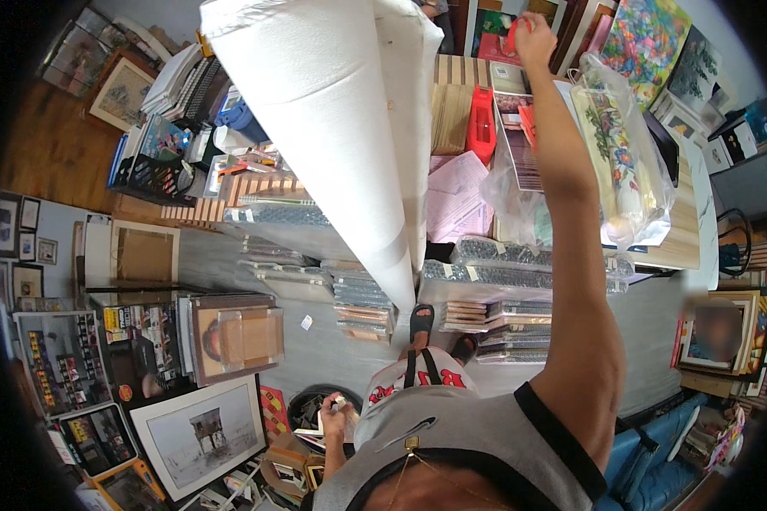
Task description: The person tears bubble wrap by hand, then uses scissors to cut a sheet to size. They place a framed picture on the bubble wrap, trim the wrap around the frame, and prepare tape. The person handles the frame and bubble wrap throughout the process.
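My right arm is stretched far out over the table, and the right hand is closed on a red rounded thing whose kind I cannot make out. Below that hand lie several printed cards and booklets, and a long red plastic tool rests to their left. My left hand is low by my side, over a dark round bin. Its fingers are curled, with something small and pale at their tips. Two tall white rolls stand between my arms, their lower ends near my feet.
Pink papers and a plastic-wrapped floral picture cover parts of the table. Bubble-wrapped stacks fill the shelves beneath. A black basket stands at the left. Framed pictures lean at the lower left, and a blue bag is at the lower right.
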